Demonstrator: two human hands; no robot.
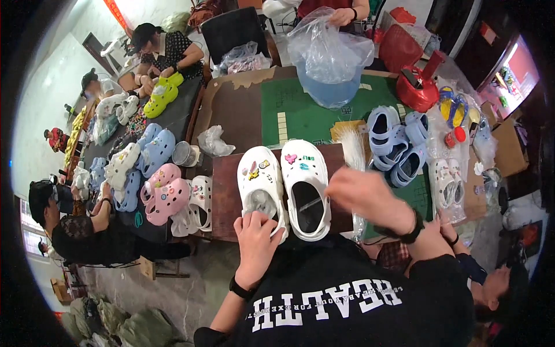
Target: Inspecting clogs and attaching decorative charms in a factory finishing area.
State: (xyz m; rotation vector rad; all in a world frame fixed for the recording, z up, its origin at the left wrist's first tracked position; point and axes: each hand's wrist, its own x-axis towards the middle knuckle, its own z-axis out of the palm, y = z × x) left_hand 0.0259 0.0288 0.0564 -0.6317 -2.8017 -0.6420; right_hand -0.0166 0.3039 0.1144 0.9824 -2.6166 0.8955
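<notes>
White clogs [305,175] sit at the brown board's [225,194] near edge. Left hand [256,246] grips the left heel, maybe to steady it; right hand [367,196] is blurry, so I can't tell its grip.

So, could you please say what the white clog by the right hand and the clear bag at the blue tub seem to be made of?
White clog: probably moulded foam, low sheen, judging by its thick, rounded walls.
Clear bag: almost certainly thin plastic film, glossy, since it is see-through and creased with highlights.
</notes>
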